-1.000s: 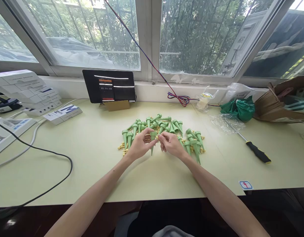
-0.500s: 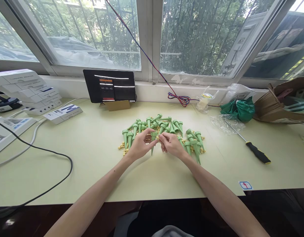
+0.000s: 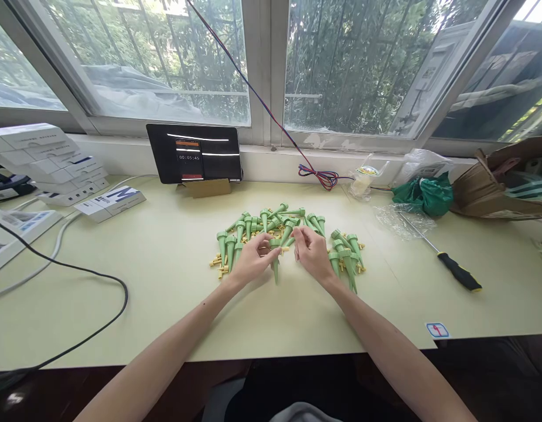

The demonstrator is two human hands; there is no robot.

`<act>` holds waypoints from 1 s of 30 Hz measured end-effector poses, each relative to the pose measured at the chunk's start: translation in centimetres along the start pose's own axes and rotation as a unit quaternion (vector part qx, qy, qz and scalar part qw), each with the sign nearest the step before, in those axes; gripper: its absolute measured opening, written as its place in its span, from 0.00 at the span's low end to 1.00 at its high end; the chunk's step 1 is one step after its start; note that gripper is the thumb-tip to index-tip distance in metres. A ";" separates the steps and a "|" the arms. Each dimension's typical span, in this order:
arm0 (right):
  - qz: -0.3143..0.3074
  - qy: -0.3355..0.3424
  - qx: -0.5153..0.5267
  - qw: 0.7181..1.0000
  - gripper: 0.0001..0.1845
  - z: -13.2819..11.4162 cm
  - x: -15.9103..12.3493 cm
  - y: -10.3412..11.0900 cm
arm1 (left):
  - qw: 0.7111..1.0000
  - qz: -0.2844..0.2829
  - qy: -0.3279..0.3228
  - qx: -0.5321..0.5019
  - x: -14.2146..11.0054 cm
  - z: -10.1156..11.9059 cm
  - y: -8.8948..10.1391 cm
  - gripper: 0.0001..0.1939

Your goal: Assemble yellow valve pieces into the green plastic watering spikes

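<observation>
My left hand [image 3: 254, 258] is closed around a green plant watering spike [image 3: 276, 271], its pointed end hanging down. A small yellow valve piece [image 3: 285, 249] sticks out from the spike's side towards the right. Apart from it, my right hand [image 3: 312, 252] is held a little to the right with its fingers pinched together; whatever lies between them is too small to make out. Behind both hands spreads a heap of green spikes [image 3: 265, 217] mixed with loose yellow valve pieces [image 3: 221, 269]. More green spikes [image 3: 348, 262] lie just right of my right hand.
A tablet [image 3: 194, 153] showing a timer leans by the window. White boxes [image 3: 110, 202] and a black cable [image 3: 95, 271] are on the left. At the right lie a screwdriver [image 3: 459, 271], a green bag [image 3: 424, 194] and a cardboard box [image 3: 481, 187].
My right hand has drawn away from the spike, to the right, leaving the yellow valve piece in view at its side. My left hand has barely moved; the spike sits slightly lower.
</observation>
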State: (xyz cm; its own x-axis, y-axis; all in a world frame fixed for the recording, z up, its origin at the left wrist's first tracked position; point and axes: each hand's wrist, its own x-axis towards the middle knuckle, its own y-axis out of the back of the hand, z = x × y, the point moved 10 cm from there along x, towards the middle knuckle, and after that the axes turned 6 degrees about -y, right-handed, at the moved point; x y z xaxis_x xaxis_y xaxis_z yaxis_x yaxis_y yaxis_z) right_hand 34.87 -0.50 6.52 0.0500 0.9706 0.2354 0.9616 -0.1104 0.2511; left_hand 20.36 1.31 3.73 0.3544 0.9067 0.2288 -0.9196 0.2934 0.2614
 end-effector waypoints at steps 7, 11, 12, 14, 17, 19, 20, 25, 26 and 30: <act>0.015 0.057 -0.080 0.995 0.17 -1.5 -0.4 0.0 | 0.984 -0.028 -0.073 0.161 -0.6 1.1 -1.5 0.11; -0.031 0.095 -0.117 0.988 0.11 -2.1 -1.2 -1.8 | 0.972 -0.070 -0.119 0.192 -0.8 2.2 -2.5 0.09; -0.039 0.102 -0.128 0.986 0.11 -2.2 -1.5 -2.3 | 0.969 -0.073 -0.124 0.199 -0.9 2.2 -2.5 0.09; -0.054 0.111 -0.147 0.981 0.10 -2.3 -1.9 -3.0 | 0.964 -0.067 -0.123 0.225 -0.8 1.9 -2.5 0.10; -0.063 0.118 -0.161 0.978 0.10 -2.5 -2.1 -3.5 | 0.956 -0.062 -0.107 0.265 -0.8 1.2 -2.4 0.12; -0.054 0.118 -0.166 0.977 0.10 -2.5 -2.1 -3.4 | 0.954 -0.067 -0.106 0.271 -0.7 1.1 -2.5 0.13; -0.044 0.118 -0.170 0.977 0.10 -2.5 -2.0 -3.2 | 0.955 -0.074 -0.111 0.266 -0.7 1.2 -2.6 0.13; 0.012 0.093 -0.193 0.977 0.07 -2.1 -1.4 -1.6 | 0.966 -0.024 -0.108 0.235 -0.1 1.9 -0.3 0.14; 0.010 0.086 -0.204 0.975 0.07 -1.9 -1.3 -1.6 | 0.966 0.007 -0.104 0.234 0.1 2.1 0.7 0.13; -0.050 0.073 -0.271 0.958 0.08 -1.2 -1.5 -3.0 | 0.959 0.106 -0.097 0.243 0.4 2.7 4.5 0.11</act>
State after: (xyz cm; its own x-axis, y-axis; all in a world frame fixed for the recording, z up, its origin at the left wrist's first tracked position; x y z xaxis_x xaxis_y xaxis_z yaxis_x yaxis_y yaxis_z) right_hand 31.62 -1.89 6.54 -0.1104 0.9465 0.3033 0.6757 -0.1523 0.7213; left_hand 16.85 2.11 7.54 0.2361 0.8429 0.4835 -0.8031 -0.1109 0.5855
